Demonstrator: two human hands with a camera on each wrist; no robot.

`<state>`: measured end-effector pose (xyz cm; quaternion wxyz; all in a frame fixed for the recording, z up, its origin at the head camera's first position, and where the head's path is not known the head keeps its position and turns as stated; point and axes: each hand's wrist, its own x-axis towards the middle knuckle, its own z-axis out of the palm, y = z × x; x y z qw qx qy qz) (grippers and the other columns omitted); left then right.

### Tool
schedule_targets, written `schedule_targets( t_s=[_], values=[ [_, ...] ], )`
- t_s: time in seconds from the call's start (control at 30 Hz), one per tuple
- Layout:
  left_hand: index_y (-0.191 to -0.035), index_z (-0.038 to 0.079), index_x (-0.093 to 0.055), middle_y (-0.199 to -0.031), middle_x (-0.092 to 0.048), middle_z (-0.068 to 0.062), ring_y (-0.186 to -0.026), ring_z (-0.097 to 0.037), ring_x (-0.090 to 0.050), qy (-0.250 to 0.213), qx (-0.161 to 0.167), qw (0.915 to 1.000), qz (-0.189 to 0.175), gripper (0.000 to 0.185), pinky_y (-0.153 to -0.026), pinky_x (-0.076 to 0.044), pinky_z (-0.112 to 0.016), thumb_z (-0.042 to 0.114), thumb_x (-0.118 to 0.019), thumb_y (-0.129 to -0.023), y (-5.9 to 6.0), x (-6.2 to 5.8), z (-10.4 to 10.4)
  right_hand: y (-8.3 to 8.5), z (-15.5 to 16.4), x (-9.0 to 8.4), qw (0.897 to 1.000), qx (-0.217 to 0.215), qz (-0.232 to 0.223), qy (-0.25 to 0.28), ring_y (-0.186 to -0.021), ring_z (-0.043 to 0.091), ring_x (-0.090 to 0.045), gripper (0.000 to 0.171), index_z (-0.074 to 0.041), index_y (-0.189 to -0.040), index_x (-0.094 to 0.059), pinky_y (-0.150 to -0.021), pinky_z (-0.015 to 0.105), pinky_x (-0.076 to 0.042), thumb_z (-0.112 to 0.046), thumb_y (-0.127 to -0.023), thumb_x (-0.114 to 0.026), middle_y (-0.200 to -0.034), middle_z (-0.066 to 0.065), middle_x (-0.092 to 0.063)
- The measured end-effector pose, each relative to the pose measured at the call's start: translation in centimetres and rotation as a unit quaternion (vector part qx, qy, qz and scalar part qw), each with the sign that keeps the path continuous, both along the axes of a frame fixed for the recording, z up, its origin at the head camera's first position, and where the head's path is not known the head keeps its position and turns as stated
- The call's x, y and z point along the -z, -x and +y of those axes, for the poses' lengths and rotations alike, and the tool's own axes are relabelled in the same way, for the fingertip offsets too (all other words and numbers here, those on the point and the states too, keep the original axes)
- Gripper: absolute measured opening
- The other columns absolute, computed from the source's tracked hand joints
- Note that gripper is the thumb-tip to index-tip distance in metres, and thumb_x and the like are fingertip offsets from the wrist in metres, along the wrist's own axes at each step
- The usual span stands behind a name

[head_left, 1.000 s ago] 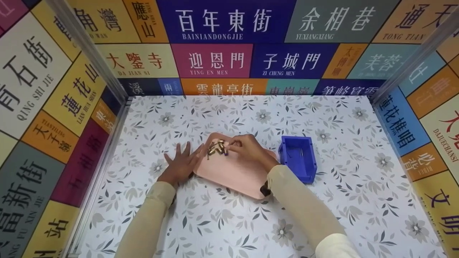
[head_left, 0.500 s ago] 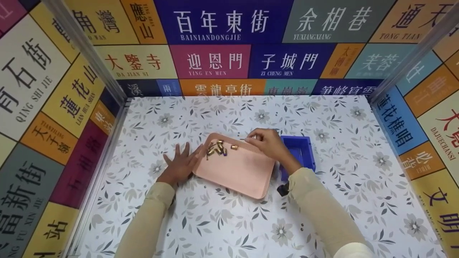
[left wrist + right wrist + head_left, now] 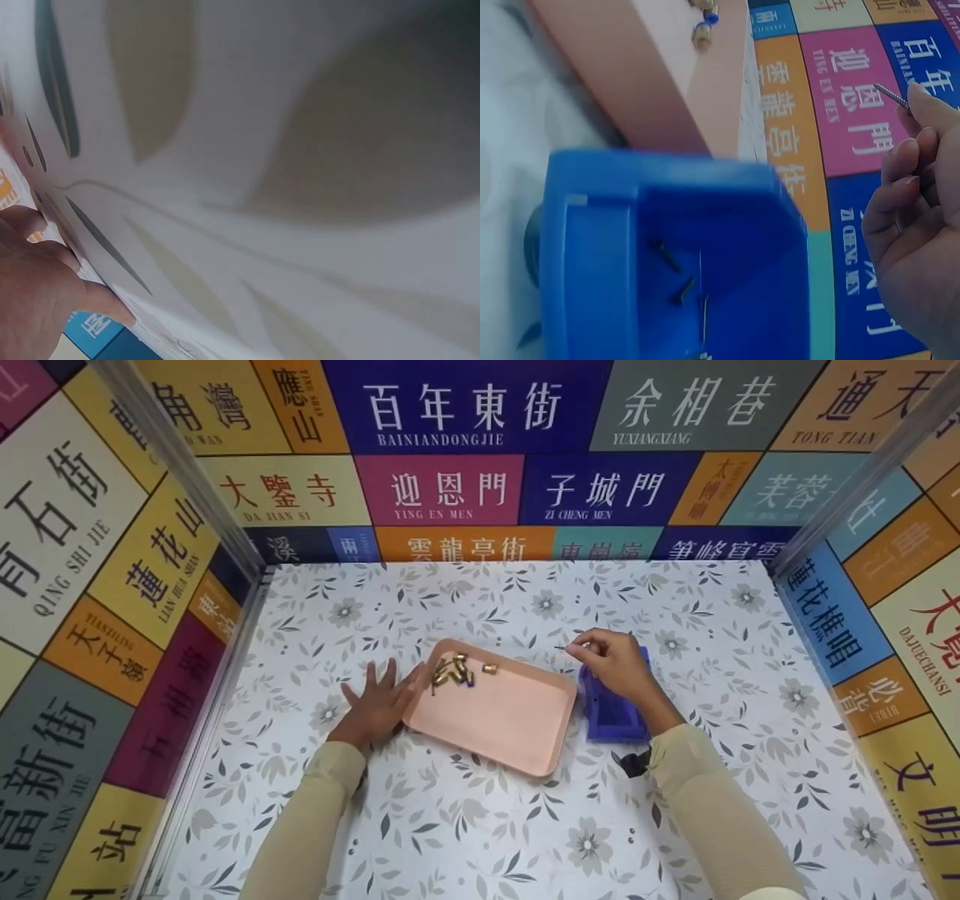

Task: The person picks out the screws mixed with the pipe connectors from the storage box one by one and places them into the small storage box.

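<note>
A thin dark screw [image 3: 564, 646] is pinched between the curled fingertips of the right hand [image 3: 615, 664], its tip sticking out toward 9 o'clock; in the right wrist view the same screw [image 3: 889, 94] is seen projecting past the fingers [image 3: 909, 161]. The hand is held above the far end of the blue bin [image 3: 611, 718], which is set just beside the pink tray [image 3: 495, 716], at its 3 o'clock side. A few dark screws [image 3: 676, 277] are seen lying on the bin's floor.

The left hand [image 3: 377, 706] is laid flat on the floral table cover [image 3: 465, 825] with fingers spread and straight, nothing being grasped; its thumb side is pressed against the tray's edge at 9 o'clock. In the left wrist view little more than blurred leaf print and part of the hand [image 3: 37, 292] can be made out.

A small heap of brass fittings [image 3: 454, 671] is gathered at the tray's 11 o'clock corner, with what seems to be a blue piece among them, though the view is too coarse to be sure.

On the back wall, panels are lettered "BAINIANDONGJIE" [image 3: 430, 438], "YING EN MEN" [image 3: 435, 513], "ZI CHENG MEN" [image 3: 581, 514] and "YUXIANGXIANG" [image 3: 651, 438]. At 9 o'clock "QING SHI JIE" [image 3: 71, 564] can be read.
</note>
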<state>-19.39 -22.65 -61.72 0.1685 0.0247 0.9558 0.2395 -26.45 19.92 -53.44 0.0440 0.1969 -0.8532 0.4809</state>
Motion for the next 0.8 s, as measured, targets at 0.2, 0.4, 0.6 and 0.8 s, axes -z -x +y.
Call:
schedule_targets(
  t_s=[0.2,0.4,0.6,0.8],
  values=[
    [-0.159,0.056,-0.008,-0.173,0.005,-0.005,-0.155,-0.042,0.022,0.0,0.0,1.0,0.009,0.061,-0.105,0.022,-0.082,0.074,-0.008,-0.101,0.0,0.2,0.0,-0.3,3.0,0.5,0.999,0.038,-0.023,0.015,-0.046,0.005,-0.043,0.011,-0.005,-0.098,-0.077,-0.047,0.021,-0.036,-0.015,-0.096,-0.073,-0.058,0.001,-0.051],
    [-0.156,0.06,-0.004,-0.173,0.005,-0.004,-0.155,-0.042,0.021,0.004,0.007,0.9999,0.01,0.057,-0.104,0.022,-0.082,0.074,-0.007,-0.101,-0.1,0.3,0.0,-0.6,5.8,1.5,0.998,0.058,-0.02,0.013,-0.046,0.012,-0.049,0.015,-0.013,-0.097,-0.078,-0.046,0.023,-0.039,-0.027,-0.096,-0.074,-0.057,-0.003,-0.052],
    [-0.159,0.056,-0.007,-0.173,0.003,-0.007,-0.155,-0.045,0.019,-0.003,0.014,0.9998,0.016,0.058,-0.103,0.02,-0.084,0.071,-0.01,-0.103,-0.1,0.0,-0.2,-1.3,7.1,2.4,0.997,0.072,-0.026,0.013,-0.049,0.011,-0.05,0.019,-0.013,-0.094,-0.077,-0.047,0.023,-0.04,-0.031,-0.095,-0.075,-0.06,0.0,-0.055],
    [-0.161,0.049,-0.012,-0.173,0.002,-0.008,-0.156,-0.046,0.017,-0.003,0.013,0.9997,0.021,0.062,-0.104,0.018,-0.085,0.071,-0.011,-0.103,-0.2,-0.1,-0.2,-1.5,7.2,3.2,0.995,0.096,-0.033,0.018,-0.048,0.006,-0.048,0.016,-0.01,-0.093,-0.076,-0.045,0.02,-0.038,-0.026,-0.094,-0.076,-0.059,-0.004,-0.053]
  ],
)
